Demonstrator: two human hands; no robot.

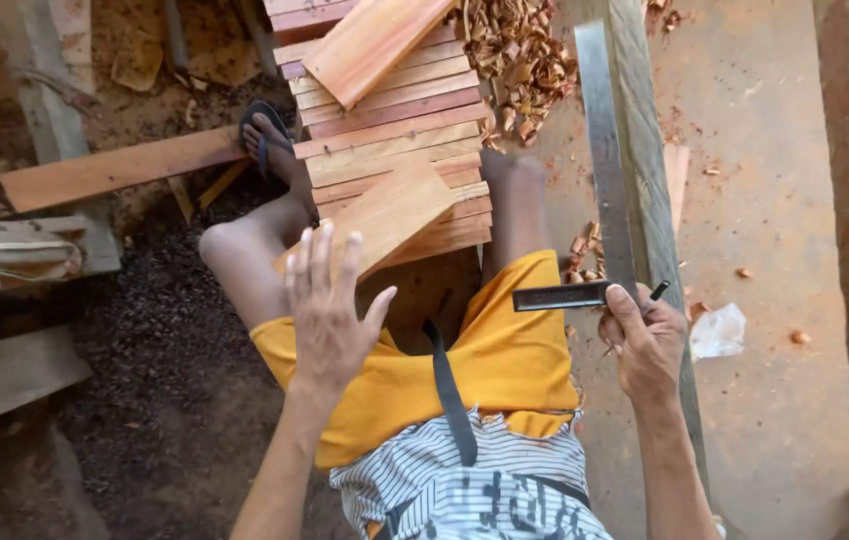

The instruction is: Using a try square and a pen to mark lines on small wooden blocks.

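My left hand is spread wide with fingers apart, just below a small reddish wooden board that leans on the stack; I cannot tell if the fingertips touch it. My right hand grips a metal try square, its long steel blade running up along a grey plank, its dark stock pointing left. A dark pencil is also held in that hand. I sit in yellow shorts with one foot in a black sandal.
A stack of wooden slats stands in front of my knees, another board lying on top. Wood shavings pile at the back. A long plank lies left. Crumpled white paper sits on the dusty floor at right.
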